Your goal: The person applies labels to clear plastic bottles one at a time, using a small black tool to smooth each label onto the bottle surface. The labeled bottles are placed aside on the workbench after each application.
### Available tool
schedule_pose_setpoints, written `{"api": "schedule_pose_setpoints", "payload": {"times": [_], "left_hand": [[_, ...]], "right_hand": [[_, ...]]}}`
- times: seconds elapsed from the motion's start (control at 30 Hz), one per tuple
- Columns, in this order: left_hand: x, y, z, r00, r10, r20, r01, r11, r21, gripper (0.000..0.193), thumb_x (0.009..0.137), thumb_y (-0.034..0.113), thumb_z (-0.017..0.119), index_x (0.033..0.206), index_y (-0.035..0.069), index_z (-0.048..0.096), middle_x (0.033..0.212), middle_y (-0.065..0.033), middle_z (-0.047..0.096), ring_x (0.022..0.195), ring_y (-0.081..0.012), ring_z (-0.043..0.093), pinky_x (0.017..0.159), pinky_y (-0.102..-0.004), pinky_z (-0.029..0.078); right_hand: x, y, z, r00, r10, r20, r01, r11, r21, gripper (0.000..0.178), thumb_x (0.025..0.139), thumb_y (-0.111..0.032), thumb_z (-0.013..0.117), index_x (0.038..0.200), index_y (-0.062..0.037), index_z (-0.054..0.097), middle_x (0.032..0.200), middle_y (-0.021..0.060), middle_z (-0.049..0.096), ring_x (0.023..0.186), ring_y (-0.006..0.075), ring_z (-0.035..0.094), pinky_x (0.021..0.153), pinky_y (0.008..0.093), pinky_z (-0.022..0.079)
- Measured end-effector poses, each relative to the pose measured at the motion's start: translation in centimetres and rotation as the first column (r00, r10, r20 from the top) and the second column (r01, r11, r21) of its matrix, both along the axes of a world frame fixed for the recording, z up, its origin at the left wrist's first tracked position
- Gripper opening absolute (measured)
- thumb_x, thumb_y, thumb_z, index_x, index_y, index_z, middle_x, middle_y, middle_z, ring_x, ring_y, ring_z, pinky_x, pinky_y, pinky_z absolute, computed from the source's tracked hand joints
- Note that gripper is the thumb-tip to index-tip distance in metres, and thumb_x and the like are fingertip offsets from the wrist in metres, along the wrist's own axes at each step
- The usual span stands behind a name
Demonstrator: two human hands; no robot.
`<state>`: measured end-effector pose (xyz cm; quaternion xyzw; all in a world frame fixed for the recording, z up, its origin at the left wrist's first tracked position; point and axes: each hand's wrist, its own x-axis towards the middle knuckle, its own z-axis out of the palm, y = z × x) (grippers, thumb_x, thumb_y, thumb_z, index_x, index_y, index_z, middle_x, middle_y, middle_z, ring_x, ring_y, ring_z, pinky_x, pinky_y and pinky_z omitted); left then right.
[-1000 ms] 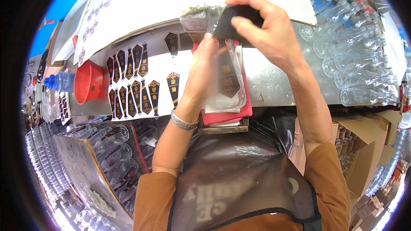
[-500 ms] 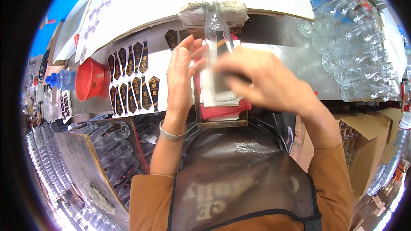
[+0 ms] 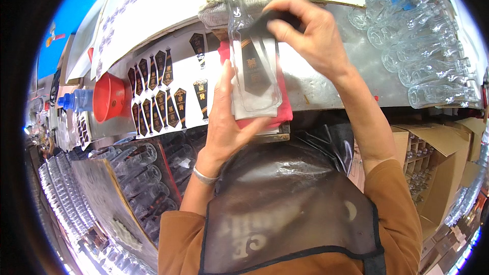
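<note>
A clear glass bottle (image 3: 272,104) lies with its base toward me, a dark tie-shaped decal (image 3: 253,71) with gold marks on its upper face. Its neck rests on a folded grey cloth (image 3: 211,12). White sheeting and a red cloth (image 3: 283,99) lie beneath it. My right hand (image 3: 313,33) grips a flat black scraper-like pad (image 3: 259,24) over the bottle's shoulder and upper decal; the pad's exact kind is unclear. My left hand (image 3: 224,122) is along the bottle's left side, fingers stretched out, thumb spread below the base; whether it presses the glass is unclear.
A white sheet with several dark tie-shaped decals (image 3: 179,103) lies at left, beside a red bowl (image 3: 109,98) and a blue-capped bottle (image 3: 76,100). Clear bottles (image 3: 438,94) line the right. More fill a crate (image 3: 137,173) lower left; an open carton (image 3: 443,173) stands lower right.
My right hand has moved up and away from me with the black pad, from the bottle's lower body to its shoulder. My left hand has come down toward the base. The decal is now uncovered.
</note>
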<state>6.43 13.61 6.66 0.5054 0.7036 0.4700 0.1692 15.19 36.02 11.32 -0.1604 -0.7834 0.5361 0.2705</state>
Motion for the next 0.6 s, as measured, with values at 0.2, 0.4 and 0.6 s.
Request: {"api": "schedule_pose_setpoints", "payload": {"times": [0.2, 0.4, 0.6], "left_hand": [[0.3, 0.1, -1.1, 0.999, 0.039, -0.012, -0.039, 0.998, 0.049, 0.111, 0.067, 0.000, 0.083, 0.157, 0.000, 0.019, 0.159, -0.0202, 0.031, 0.141, -0.0368, 0.042, 0.111, -0.0460, 0.044], [1.2, 0.8, -0.6, 0.993, 0.070, -0.094, -0.068, 0.997, 0.023, 0.115, 0.067, -0.002, 0.081, 0.159, -0.001, 0.011, 0.158, -0.0243, 0.034, 0.144, -0.0349, 0.040, 0.113, -0.0462, 0.040], [1.7, 1.0, -0.4, 0.962, 0.141, -0.236, -0.130, 0.990, 0.064, 0.116, 0.067, 0.004, 0.086, 0.158, 0.000, 0.013, 0.157, -0.0245, 0.035, 0.143, -0.0368, 0.040, 0.112, -0.0479, 0.041]], "right_hand": [[6.1, -4.8, -0.7, 0.925, 0.373, -0.068, -0.326, 0.874, 0.360, 0.021, 0.079, -0.003, 0.071, 0.100, -0.0043, 0.067, 0.104, 0.0127, 0.071, 0.096, 0.0271, 0.068, 0.085, 0.0347, 0.054], [-0.1, 0.0, 0.2, 0.999, 0.003, -0.033, 0.011, 0.911, 0.412, 0.027, 0.089, -0.011, 0.066, 0.114, -0.0016, 0.068, 0.107, 0.0133, 0.072, 0.090, 0.0257, 0.071, 0.080, 0.0335, 0.055], [2.6, -4.2, 0.2, 0.976, 0.174, -0.131, -0.072, 0.824, 0.562, 0.032, 0.074, 0.004, 0.071, 0.103, -0.0072, 0.070, 0.104, 0.0105, 0.069, 0.098, 0.0314, 0.065, 0.083, 0.0384, 0.054]]}}
